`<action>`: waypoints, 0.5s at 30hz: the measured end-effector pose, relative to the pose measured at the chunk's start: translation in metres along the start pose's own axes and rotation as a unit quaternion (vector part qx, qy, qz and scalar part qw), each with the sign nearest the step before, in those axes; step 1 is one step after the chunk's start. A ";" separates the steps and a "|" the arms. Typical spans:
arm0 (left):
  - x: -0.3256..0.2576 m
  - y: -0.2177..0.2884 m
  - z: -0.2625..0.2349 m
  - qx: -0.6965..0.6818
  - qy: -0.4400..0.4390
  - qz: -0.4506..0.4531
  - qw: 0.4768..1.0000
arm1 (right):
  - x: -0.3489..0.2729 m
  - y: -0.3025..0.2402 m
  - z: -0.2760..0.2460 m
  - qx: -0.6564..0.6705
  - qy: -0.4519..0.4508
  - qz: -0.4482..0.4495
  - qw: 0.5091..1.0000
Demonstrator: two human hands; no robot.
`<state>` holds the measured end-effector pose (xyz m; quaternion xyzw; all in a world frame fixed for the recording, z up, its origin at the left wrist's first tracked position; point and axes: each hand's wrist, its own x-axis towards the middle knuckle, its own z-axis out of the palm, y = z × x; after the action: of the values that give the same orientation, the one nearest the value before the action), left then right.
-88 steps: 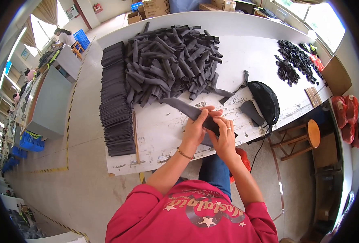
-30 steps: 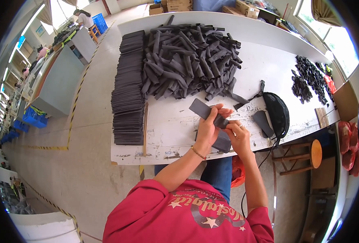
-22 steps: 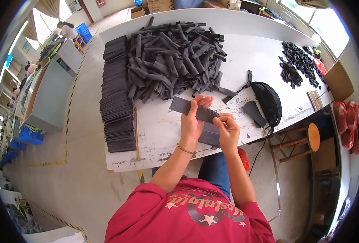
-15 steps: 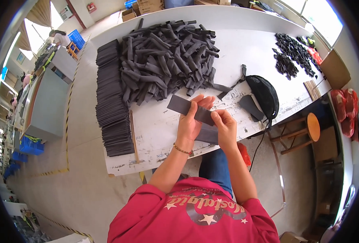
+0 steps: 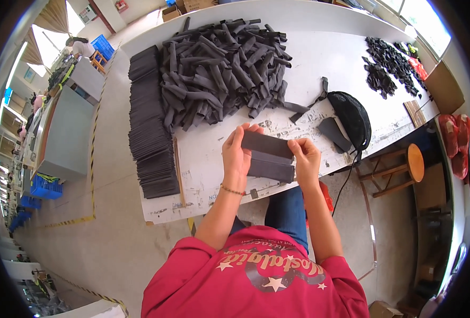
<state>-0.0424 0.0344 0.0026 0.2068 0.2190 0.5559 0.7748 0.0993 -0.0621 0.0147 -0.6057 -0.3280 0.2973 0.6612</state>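
Since half a second ago the dark grey strip [image 5: 266,144] has come up a little off the counter [image 5: 319,47], now held level between both hands at the frame's centre. The left hand [image 5: 237,153] pinches its left end and the right hand [image 5: 305,159] its right end, fingers closed on it, above a second folded grey piece [image 5: 270,168]. A heap of rolled strips [image 5: 221,69] lies in the upper middle, a flat stack [image 5: 149,127] at left.
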 end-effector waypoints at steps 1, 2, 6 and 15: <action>0.004 -0.001 -0.002 0.039 0.003 0.010 0.999 | 0.003 0.003 -0.001 -0.036 0.007 -0.026 0.999; 0.009 -0.004 -0.004 0.077 0.007 0.020 0.997 | 0.007 0.007 -0.001 -0.076 0.018 -0.042 0.996; 0.039 -0.010 -0.021 0.138 0.095 0.071 0.983 | 0.030 0.040 -0.029 -0.130 0.051 -0.023 0.990; 0.121 -0.022 -0.047 0.403 0.014 0.084 0.911 | 0.032 0.095 -0.047 -0.323 -0.074 -0.026 0.943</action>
<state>-0.0175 0.1468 -0.0616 0.5113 0.4169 0.4861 0.5730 0.1562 -0.0567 -0.0802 -0.7547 -0.4698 0.2017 0.4112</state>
